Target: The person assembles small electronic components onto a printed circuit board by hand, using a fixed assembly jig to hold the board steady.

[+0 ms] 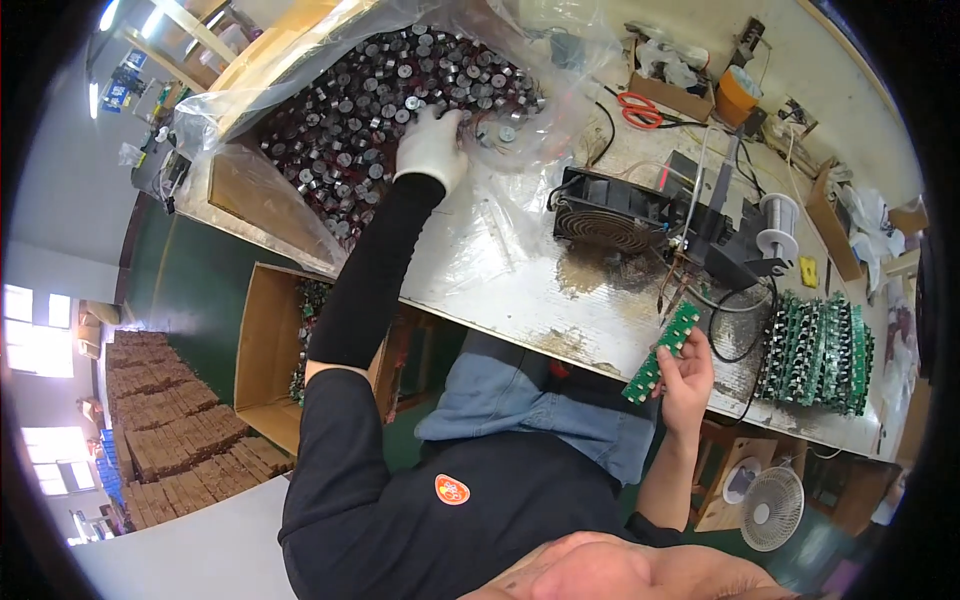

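The left arm (372,275) stretches up to a gloved left hand (430,150) at upper centre, while the bare right hand (686,378), forearm (670,480) raised, pinches right of centre.

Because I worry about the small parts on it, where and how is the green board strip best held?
Probably by its long edges near the middle, coming from the right, where the right hand is: the green board strip is long and narrow, with small pale parts along its visible face.

Motors (372,112) at left, circuit boards (818,355) at right, bench fan (603,222) between.
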`<state>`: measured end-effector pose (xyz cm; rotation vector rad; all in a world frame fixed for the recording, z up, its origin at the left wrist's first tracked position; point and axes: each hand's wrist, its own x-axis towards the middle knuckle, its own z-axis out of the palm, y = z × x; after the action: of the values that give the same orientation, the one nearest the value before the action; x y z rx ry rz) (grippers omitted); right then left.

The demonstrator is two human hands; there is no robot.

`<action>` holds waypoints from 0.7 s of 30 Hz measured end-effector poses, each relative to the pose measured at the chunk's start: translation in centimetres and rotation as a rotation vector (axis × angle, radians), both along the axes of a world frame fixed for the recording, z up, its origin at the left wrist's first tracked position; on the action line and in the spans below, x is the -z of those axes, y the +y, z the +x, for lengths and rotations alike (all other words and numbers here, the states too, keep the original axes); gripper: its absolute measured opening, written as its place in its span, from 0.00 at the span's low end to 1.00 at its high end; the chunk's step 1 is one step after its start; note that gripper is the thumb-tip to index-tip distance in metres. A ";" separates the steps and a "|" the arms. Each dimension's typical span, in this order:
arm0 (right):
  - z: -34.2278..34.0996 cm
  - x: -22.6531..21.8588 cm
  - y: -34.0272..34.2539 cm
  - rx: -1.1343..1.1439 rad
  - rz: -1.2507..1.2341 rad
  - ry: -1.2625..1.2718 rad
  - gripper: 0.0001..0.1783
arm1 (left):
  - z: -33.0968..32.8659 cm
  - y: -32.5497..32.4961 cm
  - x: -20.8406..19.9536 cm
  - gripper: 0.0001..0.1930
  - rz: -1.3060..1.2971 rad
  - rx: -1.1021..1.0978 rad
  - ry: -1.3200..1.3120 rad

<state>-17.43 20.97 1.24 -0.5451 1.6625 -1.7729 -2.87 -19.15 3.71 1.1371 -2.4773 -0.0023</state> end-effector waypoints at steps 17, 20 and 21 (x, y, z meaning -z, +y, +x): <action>0.0 0.3 0.2 -0.001 -0.017 0.015 0.22 | -2.4 3.1 1.0 0.18 0.270 0.046 -0.066; -0.2 0.5 0.5 -0.010 0.000 0.030 0.22 | -1.5 5.2 0.1 0.14 0.352 0.020 -0.092; -0.2 0.4 0.6 -0.018 0.006 0.038 0.22 | -0.7 5.6 0.0 0.14 0.378 0.016 -0.099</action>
<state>-17.67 21.57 0.84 -0.5931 1.6831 -1.7539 -3.57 -13.52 3.66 1.2908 -2.6452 -0.4468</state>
